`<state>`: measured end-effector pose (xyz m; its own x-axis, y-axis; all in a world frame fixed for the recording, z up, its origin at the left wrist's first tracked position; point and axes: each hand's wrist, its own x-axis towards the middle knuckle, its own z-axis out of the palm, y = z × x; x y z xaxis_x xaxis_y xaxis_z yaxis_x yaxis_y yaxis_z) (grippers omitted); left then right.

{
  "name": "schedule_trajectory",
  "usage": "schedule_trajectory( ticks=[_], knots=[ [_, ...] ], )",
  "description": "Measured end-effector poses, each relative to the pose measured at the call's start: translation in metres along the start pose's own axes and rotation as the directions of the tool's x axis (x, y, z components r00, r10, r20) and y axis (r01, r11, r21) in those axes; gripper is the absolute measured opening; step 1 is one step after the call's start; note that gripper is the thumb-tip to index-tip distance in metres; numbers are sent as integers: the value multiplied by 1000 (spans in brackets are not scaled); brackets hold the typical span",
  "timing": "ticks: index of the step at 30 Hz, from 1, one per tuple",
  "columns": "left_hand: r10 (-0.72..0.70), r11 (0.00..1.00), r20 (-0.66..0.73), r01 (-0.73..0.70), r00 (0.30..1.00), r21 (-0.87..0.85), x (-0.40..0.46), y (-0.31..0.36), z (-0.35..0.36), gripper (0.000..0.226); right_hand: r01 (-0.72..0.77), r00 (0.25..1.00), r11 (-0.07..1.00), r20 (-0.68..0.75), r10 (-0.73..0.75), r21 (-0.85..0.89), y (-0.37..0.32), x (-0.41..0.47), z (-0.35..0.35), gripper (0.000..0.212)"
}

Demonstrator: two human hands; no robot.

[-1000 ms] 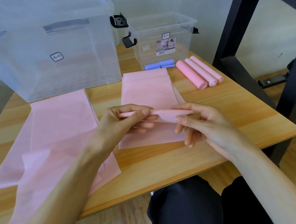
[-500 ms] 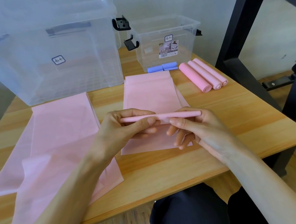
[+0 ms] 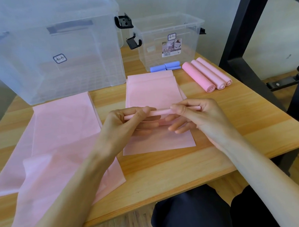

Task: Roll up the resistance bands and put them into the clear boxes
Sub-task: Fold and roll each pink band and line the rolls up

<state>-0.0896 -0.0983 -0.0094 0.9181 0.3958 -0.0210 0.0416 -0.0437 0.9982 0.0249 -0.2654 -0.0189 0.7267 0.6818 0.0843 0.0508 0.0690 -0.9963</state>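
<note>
I see left hand (image 3: 126, 122) and right hand (image 3: 196, 113) both pinching the thin rolled end of a pink band (image 3: 154, 91), held just above the wooden table (image 3: 234, 118); clear boxes (image 3: 168, 41) stand behind.

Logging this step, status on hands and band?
Left hand and right hand both pinching a thin pink roll, just started. Rest of that band flat on table. Nothing in the way.

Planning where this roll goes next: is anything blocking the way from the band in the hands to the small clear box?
Nothing visible blocks it. The partly rolled pink band faces the small clear box, whose top looks open; blue rolls lie at its base.
</note>
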Motion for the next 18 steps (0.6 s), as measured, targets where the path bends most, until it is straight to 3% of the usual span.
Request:
schedule_trajectory(
  ticks=[8, 18],
  knots=[
    [-51, 974, 72, 65, 996, -219, 2, 0, 2, 29, 26, 999, 999, -26, -25, 27, 3, -3, 4, 18],
    [-38, 992, -15, 36, 999, -118, 1, -3, 5, 25, 44, 998, 998, -50, -43, 34, 4, -6, 6, 13]
  ],
)
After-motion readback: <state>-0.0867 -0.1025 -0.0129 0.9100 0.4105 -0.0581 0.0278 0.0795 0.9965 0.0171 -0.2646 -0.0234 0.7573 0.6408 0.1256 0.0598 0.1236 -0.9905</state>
